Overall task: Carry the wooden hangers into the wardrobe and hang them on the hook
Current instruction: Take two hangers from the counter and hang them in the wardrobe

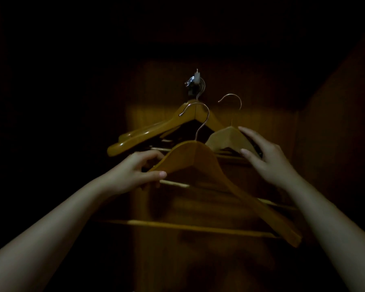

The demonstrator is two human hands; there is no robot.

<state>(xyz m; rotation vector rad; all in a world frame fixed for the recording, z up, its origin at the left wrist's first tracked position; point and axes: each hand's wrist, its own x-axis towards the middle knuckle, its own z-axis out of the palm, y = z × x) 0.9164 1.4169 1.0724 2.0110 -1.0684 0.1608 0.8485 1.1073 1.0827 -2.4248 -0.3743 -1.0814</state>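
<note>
Inside a dim wardrobe, a small metal hook (195,81) on the back wall carries several wooden hangers (156,131) that fan out to the lower left. My left hand (135,172) grips the left shoulder of a wooden hanger (200,163), whose wire hook points up just below the wall hook. My right hand (268,161) holds a second wooden hanger (223,138) by its right shoulder, with the fingers spread over it. Its wire hook stands free to the right of the wall hook.
The wardrobe's wooden back wall (261,123) is lit only around the hook. A wooden side wall (335,133) closes the right. The left side is black. Horizontal hanger bars (177,225) cross below my hands.
</note>
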